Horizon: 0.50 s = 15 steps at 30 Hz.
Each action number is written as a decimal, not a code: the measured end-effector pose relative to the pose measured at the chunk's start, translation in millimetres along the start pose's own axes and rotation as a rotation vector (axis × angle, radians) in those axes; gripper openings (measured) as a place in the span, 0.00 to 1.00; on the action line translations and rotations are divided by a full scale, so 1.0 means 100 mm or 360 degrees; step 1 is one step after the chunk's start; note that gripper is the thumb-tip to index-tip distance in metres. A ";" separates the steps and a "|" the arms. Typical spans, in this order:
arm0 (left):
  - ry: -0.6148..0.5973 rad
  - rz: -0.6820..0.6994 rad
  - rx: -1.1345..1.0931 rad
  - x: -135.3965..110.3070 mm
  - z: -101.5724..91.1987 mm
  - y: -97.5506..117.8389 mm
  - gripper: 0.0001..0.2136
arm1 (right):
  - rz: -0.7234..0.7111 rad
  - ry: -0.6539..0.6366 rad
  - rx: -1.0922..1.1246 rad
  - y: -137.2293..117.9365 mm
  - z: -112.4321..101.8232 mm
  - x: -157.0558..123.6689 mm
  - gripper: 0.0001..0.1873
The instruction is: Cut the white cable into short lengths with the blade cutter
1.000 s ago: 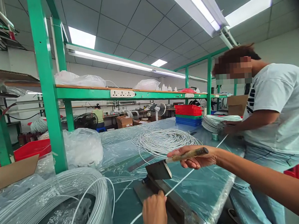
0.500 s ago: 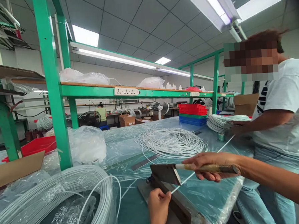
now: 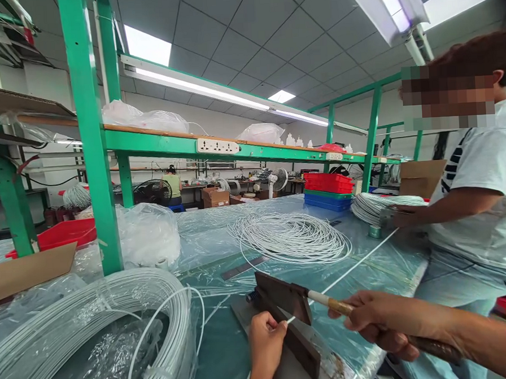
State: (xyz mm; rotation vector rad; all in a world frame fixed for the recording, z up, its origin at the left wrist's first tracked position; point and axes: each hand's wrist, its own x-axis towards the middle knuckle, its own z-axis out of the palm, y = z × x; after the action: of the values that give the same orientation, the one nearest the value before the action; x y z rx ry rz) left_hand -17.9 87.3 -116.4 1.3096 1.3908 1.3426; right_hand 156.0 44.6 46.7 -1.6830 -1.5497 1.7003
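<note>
My left hand (image 3: 266, 340) pinches a thin white cable (image 3: 354, 268) between thumb and fingertips, just left of a lever cutter. Fingers of my right hand (image 3: 385, 321) are wrapped round the cutter's wood-and-white handle (image 3: 336, 305). The dark metal cutter blade (image 3: 282, 295) is tilted above its fixed bar (image 3: 298, 345), with a spring at the far end. Past the blade, the cable runs right and away to a co-worker's hands beside a coil. Where the cable crosses the cutter, the blade partly hides it.
A large plastic-wrapped cable coil (image 3: 167, 330) lies at the left front. Behind the cutter is a loose white coil (image 3: 292, 238), with a steel ruler (image 3: 242, 268) near it. Stacked trays (image 3: 327, 191) and a co-worker (image 3: 477, 183) are at the right. A green shelf post (image 3: 91, 136) rises at left.
My right hand has moved down and to the right with the cutter handle, and the blade has tilted lower on that side. My left hand stays near the same spot, pinching the cable.
</note>
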 end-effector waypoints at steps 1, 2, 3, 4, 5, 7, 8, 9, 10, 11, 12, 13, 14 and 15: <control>0.0002 -0.0004 -0.0010 0.00 0.00 0.00 0.15 | 0.0011 -0.0001 0.0003 0.04 0.01 0.00 0.12; 0.0003 -0.0006 -0.0021 0.00 0.00 0.00 0.15 | 0.0023 -0.0004 0.0005 0.08 0.03 0.00 0.12; 0.0003 -0.0006 -0.0032 0.01 0.00 0.00 0.15 | 0.0026 -0.0009 0.0007 0.12 0.04 0.00 0.10; 0.0003 -0.0005 -0.0043 0.01 0.00 0.00 0.15 | 0.0021 -0.0015 0.0009 0.17 0.06 0.00 0.09; 0.0003 -0.0004 -0.0053 0.01 0.00 -0.01 0.15 | 0.0013 -0.0024 0.0007 0.21 0.07 0.01 0.07; 0.0003 -0.0001 -0.0072 0.02 0.00 -0.01 0.14 | -0.0011 -0.0030 -0.0019 0.31 0.10 0.02 0.09; 0.0002 0.0000 -0.0081 0.02 0.00 -0.02 0.14 | -0.0024 -0.0025 -0.0037 0.35 0.11 0.03 0.09; -0.0001 0.0000 -0.0091 0.03 0.00 -0.02 0.14 | -0.0038 -0.0015 -0.0058 0.38 0.11 0.03 0.10; -0.0005 -0.0001 -0.0102 0.03 0.00 -0.03 0.14 | -0.0050 -0.0006 -0.0079 0.41 0.11 0.03 0.10; -0.0011 -0.0003 -0.0112 0.03 0.00 -0.04 0.14 | -0.0066 0.0006 -0.0098 0.44 0.11 0.03 0.11; -0.0016 -0.0004 -0.0122 0.03 0.00 -0.05 0.14 | -0.0083 0.0021 -0.0117 0.46 0.10 0.03 0.12; -0.0021 -0.0004 -0.0132 0.03 0.00 -0.06 0.13 | -0.0105 0.0039 -0.0134 0.47 0.09 0.02 0.13; -0.0027 -0.0004 -0.0145 0.03 0.00 -0.07 0.13 | -0.0124 0.0063 -0.0146 0.48 0.08 0.01 0.14; -0.0033 -0.0003 -0.0160 0.03 0.01 -0.08 0.13 | -0.0144 0.0081 -0.0155 0.49 0.06 0.01 0.15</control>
State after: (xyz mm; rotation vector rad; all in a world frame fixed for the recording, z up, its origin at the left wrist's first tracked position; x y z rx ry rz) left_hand -19.1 91.2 -124.4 1.2521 1.2936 1.3755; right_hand 172.7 23.7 5.6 -1.6616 -1.6834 1.5489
